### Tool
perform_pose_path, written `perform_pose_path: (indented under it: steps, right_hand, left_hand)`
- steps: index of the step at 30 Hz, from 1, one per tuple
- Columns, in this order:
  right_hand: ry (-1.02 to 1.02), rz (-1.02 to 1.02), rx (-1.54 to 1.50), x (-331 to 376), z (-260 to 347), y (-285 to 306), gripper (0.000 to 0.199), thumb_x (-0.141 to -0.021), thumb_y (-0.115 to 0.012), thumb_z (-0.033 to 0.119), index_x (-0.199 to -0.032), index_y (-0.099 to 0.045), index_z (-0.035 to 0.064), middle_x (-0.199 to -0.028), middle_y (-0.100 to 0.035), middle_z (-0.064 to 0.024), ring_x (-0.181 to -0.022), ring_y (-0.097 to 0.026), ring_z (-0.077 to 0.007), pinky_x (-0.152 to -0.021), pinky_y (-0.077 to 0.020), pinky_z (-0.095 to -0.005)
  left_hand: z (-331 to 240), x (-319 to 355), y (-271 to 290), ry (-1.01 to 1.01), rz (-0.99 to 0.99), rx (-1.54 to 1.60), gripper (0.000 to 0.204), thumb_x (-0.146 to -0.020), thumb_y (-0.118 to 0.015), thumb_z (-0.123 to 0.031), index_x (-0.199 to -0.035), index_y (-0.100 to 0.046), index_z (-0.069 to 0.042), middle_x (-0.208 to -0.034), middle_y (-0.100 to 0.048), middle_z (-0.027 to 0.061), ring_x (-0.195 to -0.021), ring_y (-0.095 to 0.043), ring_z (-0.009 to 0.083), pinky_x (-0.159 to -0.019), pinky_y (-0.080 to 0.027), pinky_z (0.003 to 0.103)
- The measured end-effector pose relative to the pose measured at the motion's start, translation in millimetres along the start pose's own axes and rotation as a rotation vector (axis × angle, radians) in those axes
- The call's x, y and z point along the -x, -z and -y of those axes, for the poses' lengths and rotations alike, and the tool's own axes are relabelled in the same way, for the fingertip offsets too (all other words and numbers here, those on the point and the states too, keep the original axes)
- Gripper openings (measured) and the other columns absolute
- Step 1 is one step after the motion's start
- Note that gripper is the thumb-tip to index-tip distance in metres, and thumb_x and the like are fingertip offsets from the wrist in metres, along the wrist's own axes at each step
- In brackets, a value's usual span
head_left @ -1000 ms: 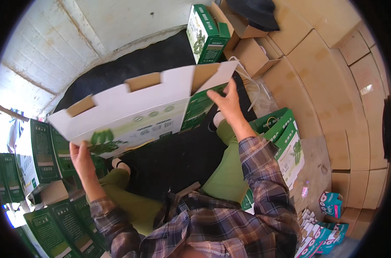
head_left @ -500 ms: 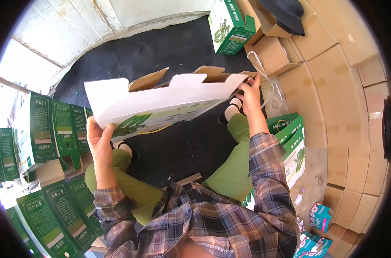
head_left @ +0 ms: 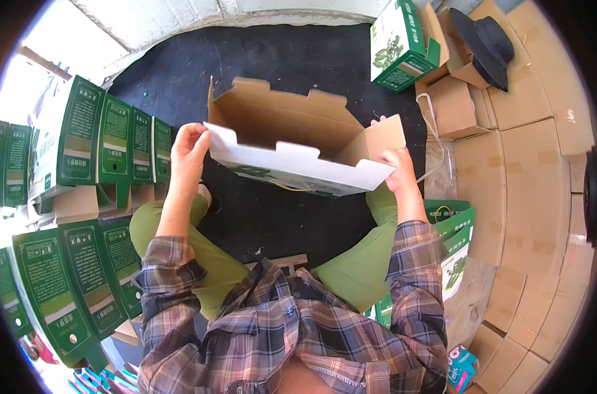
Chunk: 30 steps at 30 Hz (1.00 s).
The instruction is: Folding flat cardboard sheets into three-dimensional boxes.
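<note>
1. Black floor mat (head_left: 292,59), stacked brown cartons (head_left: 535,164) right, green folded boxes (head_left: 108,144) left.
2. Half-opened cardboard box (head_left: 298,148) held over the knees, open side up, probably so flaps stay reachable.
3. Left hand (head_left: 188,154) pinches the box's left corner, fingers closed on it.
4. Right hand (head_left: 398,167) clasps the right end flap, closed on it.

The carton (head_left: 292,148) between the fingers (head_left: 192,141) of both hands was corrugated cardboard, raw brown and matt inside, with a smooth white printed outside that shone a little. Left of the fingers, the green boxes (head_left: 108,141) had a smooth, slightly glossy printed finish. Right of the fingers, the brown boxes (head_left: 508,164) were plain matt cardboard. Below the fingers, the floor mat (head_left: 272,217) looked black, rough and dull. The checked shirt (head_left: 298,328) was soft woven cloth.
</note>
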State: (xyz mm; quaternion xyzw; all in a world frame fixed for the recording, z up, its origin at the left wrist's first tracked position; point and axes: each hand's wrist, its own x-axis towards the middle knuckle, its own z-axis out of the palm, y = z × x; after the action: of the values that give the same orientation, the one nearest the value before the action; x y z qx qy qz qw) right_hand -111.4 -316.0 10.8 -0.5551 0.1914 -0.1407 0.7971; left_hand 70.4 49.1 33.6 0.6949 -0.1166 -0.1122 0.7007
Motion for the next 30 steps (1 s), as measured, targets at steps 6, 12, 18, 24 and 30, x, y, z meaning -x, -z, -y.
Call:
perform_pose_path:
  steps: [6, 12, 18, 24, 30]
  right_hand:
    - [-0.002, 0.023, 0.061, 7, 2, -2, 0.079, -0.072, -0.041, -0.006, -0.148, -0.025, 0.0007, -0.149, -0.037, -0.0134, -0.137, -0.037, -0.0206, -0.111, -0.0284, -0.0318]
    - [0.014, 0.044, 0.109, 9, -1, 0, 0.076, -0.074, -0.039, -0.007, -0.149, -0.026, 0.0036, -0.15, -0.035, -0.0116, -0.136, -0.038, -0.0213, -0.112, -0.0289, -0.0337]
    - [-0.02, 0.031, -0.019, 9, 3, -3, 0.069, -0.081, -0.043, -0.006, -0.148, -0.026, 0.0012, -0.149, -0.037, -0.0138, -0.136, -0.038, -0.0228, -0.112, -0.0298, -0.0353]
    - [0.03, 0.004, -0.065, 7, 0, -6, 0.065, -0.083, -0.041, -0.007, -0.146, -0.028, -0.0012, -0.147, -0.04, -0.0158, -0.134, -0.04, -0.0225, -0.112, -0.0291, -0.0339]
    - [0.132, 0.013, 0.202, 10, -1, -9, 0.062, -0.088, -0.046, -0.003, -0.147, -0.027, 0.0005, -0.147, -0.04, -0.0132, -0.133, -0.041, -0.02, -0.111, -0.0302, -0.0316]
  left_hand:
    - [-11, 2, -15, -0.169, -0.038, -0.311, 0.045, -0.082, -0.069, -0.006, -0.124, -0.054, -0.007, -0.116, -0.058, 0.0088, -0.107, -0.055, 0.0198, -0.094, -0.045, 0.032]
    - [-35, 3, -31, -0.679, 0.159, -0.922, 0.061, -0.07, -0.078, -0.012, -0.126, -0.056, -0.01, -0.12, -0.056, 0.011, -0.114, -0.051, 0.0325, -0.097, -0.043, 0.042]
    - [-32, -1, -34, -0.506, 0.201, -1.245, 0.05, -0.074, -0.074, -0.039, -0.115, -0.064, -0.013, -0.095, -0.061, 0.0044, -0.096, -0.057, 0.0246, -0.092, -0.042, 0.042]
    - [-5, 0, -35, -0.454, 0.164, -1.441, 0.047, -0.077, -0.071, -0.042, -0.112, -0.065, -0.011, -0.087, -0.062, 0.0082, -0.094, -0.06, 0.0278, -0.104, -0.034, 0.047]
    - [0, -1, -44, -0.353, 0.207, -1.408, 0.06, -0.076, -0.074, -0.038, -0.127, -0.055, -0.012, -0.106, -0.061, 0.0116, -0.099, -0.06, 0.0293, -0.105, -0.033, 0.046]
